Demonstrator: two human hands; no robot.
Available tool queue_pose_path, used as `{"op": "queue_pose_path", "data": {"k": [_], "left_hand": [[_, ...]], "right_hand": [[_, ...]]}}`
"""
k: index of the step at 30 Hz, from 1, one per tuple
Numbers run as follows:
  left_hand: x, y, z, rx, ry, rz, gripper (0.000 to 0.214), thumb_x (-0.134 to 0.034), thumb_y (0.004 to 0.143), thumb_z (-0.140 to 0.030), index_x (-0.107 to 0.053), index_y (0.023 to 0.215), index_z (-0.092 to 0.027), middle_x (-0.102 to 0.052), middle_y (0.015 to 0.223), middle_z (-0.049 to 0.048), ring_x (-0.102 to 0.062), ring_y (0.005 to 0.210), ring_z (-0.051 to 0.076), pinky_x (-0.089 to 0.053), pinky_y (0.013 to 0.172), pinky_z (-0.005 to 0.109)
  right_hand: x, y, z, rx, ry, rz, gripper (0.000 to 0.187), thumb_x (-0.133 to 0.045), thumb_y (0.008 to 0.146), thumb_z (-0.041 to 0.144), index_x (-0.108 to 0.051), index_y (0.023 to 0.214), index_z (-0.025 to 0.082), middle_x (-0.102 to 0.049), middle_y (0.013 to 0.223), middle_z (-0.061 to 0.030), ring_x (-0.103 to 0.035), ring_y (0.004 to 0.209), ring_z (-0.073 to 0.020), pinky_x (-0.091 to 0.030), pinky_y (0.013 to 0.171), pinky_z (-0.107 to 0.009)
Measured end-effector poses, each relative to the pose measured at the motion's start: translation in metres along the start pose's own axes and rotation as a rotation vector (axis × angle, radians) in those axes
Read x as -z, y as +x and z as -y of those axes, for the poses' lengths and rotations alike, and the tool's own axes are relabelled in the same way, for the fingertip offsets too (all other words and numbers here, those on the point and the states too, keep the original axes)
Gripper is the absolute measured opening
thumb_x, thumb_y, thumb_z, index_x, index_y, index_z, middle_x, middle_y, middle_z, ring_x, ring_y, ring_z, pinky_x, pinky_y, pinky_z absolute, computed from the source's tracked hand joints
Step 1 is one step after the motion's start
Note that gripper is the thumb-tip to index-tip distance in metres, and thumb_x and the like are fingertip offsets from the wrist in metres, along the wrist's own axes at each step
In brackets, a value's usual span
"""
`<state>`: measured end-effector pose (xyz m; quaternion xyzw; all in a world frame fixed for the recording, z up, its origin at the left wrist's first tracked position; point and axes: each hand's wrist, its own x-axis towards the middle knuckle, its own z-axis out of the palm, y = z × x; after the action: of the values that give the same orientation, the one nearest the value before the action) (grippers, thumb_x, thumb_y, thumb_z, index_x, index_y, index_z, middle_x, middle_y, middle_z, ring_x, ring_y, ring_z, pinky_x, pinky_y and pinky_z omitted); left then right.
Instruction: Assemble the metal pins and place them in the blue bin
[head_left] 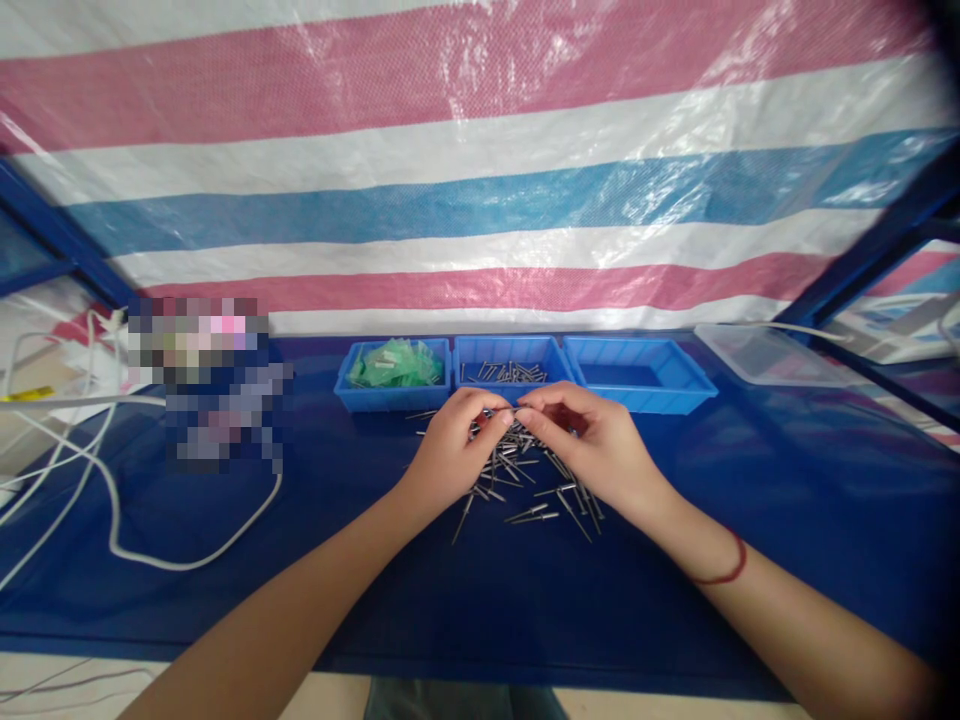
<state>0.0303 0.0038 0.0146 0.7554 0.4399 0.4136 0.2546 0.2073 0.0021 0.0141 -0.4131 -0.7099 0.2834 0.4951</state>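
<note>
My left hand (455, 442) and my right hand (600, 440) meet over a loose pile of metal blind rivets (508, 468) on the blue table. Thumb and forefinger of each hand are pinched together, fingertips almost touching. Between them is a thin blind rivet (515, 409), mostly covered by the fingers. Several more rivets lie scattered toward me, below the hands. Just behind the hands stands a blue bin (508, 350) with rivets in it, its front partly hidden by my fingers.
Left of the middle bin, another blue bin (352, 400) holds green plastic packets (397, 362). A third blue bin (664, 402) stands to its right, beside a clear plastic lid (757, 355). White cables (187, 565) loop across the table's left side. Striped sheeting (465, 220) hangs behind.
</note>
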Motion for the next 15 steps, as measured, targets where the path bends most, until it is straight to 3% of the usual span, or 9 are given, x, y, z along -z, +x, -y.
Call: {"op": "queue_pose_path", "data": {"k": [4,10,15], "left_hand": [[0.000,0.000,-0.002,-0.001,0.021,0.008,0.016,-0.050,0.092,-0.029,-0.061,0.089,-0.018,-0.061,0.093,0.0043,-0.057,0.086,0.015,-0.046,0.073,0.025],[0.000,0.001,0.001,0.106,0.011,-0.076,0.025,-0.048,0.093,-0.032,-0.057,0.114,-0.020,-0.064,0.100,0.0042,-0.057,0.079,0.014,-0.047,0.071,0.025],[0.002,-0.002,0.000,-0.095,0.240,0.127,0.013,-0.052,0.088,-0.020,-0.065,0.091,-0.020,-0.065,0.095,0.0028,-0.057,0.089,0.017,-0.043,0.084,0.031]], "right_hand": [[0.004,0.005,0.006,0.161,-0.180,-0.008,0.017,-0.060,0.086,0.035,-0.066,0.080,0.021,-0.064,0.073,-0.0017,-0.055,0.065,-0.0141,-0.043,0.060,-0.029],[0.000,0.028,-0.007,0.187,-0.436,-0.240,0.021,-0.056,0.088,0.037,-0.068,0.092,0.020,-0.071,0.092,-0.0064,-0.059,0.083,-0.0212,-0.044,0.076,-0.037],[0.001,0.030,-0.016,0.176,-0.729,-0.270,0.030,-0.056,0.086,0.042,-0.068,0.102,0.020,-0.071,0.096,-0.0081,-0.055,0.095,-0.0285,-0.038,0.079,-0.041]]}}
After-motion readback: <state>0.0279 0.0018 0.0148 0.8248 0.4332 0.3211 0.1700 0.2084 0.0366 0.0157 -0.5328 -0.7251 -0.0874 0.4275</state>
